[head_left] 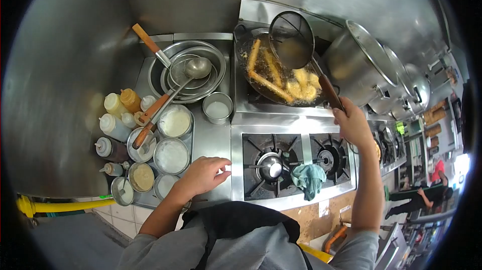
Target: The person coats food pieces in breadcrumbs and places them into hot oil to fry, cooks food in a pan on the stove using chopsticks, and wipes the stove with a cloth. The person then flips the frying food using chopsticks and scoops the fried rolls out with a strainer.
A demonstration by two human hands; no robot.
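My right hand (351, 122) is closed round the wooden handle of a round mesh strainer (292, 40). The strainer is held over a dark wok (246, 44) of bubbling oil. Long golden fried sticks (271, 86) and paler yellow pieces (304, 85) lie in the oil. My left hand (207, 173) holds nothing, its fingers slightly bent and apart, over the steel counter beside the burners. Metal bowls of white powder (171, 155) stand to its left.
Nested steel bowls (155, 76) hold a ladle (198, 68) and strainers. Squeeze bottles (114, 126) stand at the left. A green cloth (309, 179) lies on the front burners. Large pots (354, 61) stand right of the wok. Another person (427, 197) stands far right.
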